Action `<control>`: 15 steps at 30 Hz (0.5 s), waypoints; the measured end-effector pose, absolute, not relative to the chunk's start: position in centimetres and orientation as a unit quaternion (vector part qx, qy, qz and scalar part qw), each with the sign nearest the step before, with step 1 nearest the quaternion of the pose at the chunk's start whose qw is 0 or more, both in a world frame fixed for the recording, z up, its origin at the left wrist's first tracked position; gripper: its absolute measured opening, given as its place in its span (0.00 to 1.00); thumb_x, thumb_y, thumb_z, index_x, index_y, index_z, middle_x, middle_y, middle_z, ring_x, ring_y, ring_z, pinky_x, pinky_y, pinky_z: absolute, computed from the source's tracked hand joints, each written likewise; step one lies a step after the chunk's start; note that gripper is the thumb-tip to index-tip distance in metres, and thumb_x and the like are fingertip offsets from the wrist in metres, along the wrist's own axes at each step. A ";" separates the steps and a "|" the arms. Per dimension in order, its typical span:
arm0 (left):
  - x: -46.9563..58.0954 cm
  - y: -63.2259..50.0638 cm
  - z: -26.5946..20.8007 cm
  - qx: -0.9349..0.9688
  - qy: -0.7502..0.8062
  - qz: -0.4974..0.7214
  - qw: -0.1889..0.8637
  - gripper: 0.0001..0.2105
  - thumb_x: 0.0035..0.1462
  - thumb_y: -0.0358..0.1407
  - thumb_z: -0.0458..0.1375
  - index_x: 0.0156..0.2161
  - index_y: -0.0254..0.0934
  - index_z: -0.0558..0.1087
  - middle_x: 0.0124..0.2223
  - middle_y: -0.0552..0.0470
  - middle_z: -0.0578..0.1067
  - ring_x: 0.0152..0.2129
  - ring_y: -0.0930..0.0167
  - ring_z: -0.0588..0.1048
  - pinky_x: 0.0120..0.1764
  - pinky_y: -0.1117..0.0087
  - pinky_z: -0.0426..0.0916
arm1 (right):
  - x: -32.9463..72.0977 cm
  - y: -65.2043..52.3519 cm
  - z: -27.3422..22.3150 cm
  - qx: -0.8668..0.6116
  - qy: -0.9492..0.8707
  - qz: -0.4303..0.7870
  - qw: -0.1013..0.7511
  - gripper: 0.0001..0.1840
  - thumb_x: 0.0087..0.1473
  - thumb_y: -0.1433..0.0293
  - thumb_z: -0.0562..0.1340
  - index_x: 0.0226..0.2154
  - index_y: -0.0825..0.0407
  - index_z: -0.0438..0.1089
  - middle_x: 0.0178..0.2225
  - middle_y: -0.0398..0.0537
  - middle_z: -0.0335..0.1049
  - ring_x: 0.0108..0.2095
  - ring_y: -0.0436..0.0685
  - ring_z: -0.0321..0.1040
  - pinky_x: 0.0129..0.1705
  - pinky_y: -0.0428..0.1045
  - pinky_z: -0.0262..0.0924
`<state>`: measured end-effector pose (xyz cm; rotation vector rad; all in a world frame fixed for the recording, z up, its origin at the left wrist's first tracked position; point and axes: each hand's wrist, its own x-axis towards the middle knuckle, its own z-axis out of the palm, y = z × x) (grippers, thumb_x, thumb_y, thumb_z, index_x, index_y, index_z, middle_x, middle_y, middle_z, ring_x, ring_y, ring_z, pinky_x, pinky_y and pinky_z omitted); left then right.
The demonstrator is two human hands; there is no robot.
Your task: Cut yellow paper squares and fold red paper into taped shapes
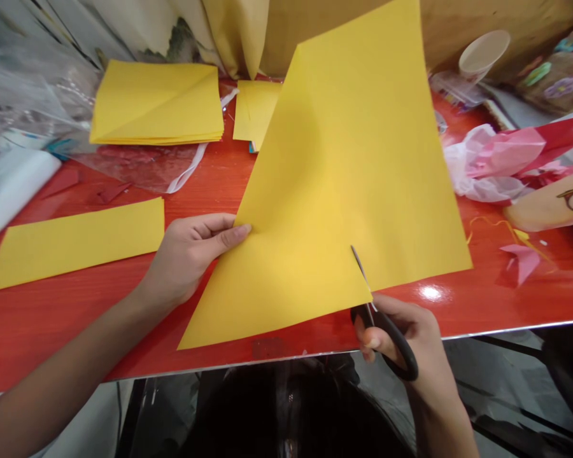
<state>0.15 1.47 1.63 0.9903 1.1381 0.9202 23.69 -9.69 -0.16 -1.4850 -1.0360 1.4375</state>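
Note:
A large sheet of yellow paper [344, 159] is held up over the red table, tilted, with a crease near its upper left corner. My left hand [191, 254] pinches its left edge between thumb and fingers. In my right hand [415, 337] is a pair of black-handled scissors [396, 346], gripped by the handles at the sheet's near edge. One blade lies over the paper, pointing up and away, and a short cut shows at the edge. The other blade is hidden behind the sheet.
A yellow strip [81, 238] lies at left on the red table [210, 178]. Behind it sit a stack of yellow sheets [157, 105] and a clear plastic bag [42, 83]. Pink and white tissue paper [496, 152], a paper cup [484, 54] and a pink scrap [523, 262] are at right.

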 end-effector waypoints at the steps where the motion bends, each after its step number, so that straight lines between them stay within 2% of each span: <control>1: 0.2 1.5 1.6 0.433 0.497 0.403 0.635 0.06 0.46 0.35 0.65 0.32 0.38 0.78 0.31 0.51 0.80 0.27 0.68 0.78 0.28 0.73 0.74 | 23.7 -9.7 -0.2 -0.590 -0.413 0.567 0.401 0.18 0.36 0.61 0.71 0.14 0.53 0.64 0.12 0.39 0.57 0.15 0.46 0.53 0.17 0.43 0.46; 8: 0.0 1.5 1.7 0.431 0.489 0.398 0.645 0.08 0.47 0.34 0.65 0.36 0.39 0.79 0.32 0.51 0.80 0.28 0.69 0.79 0.29 0.74 0.74 | 23.6 -9.9 -0.3 -0.586 -0.396 0.574 0.412 0.17 0.34 0.61 0.72 0.16 0.53 0.66 0.12 0.38 0.57 0.15 0.46 0.52 0.17 0.43 0.46; 15: -0.1 1.4 1.5 0.438 0.491 0.396 0.640 0.09 0.47 0.34 0.65 0.36 0.40 0.79 0.33 0.51 0.80 0.27 0.69 0.79 0.28 0.75 0.74 | 23.3 -9.3 0.4 -0.596 -0.386 0.571 0.412 0.22 0.30 0.55 0.72 0.13 0.54 0.64 0.11 0.39 0.55 0.15 0.45 0.48 0.16 0.43 0.43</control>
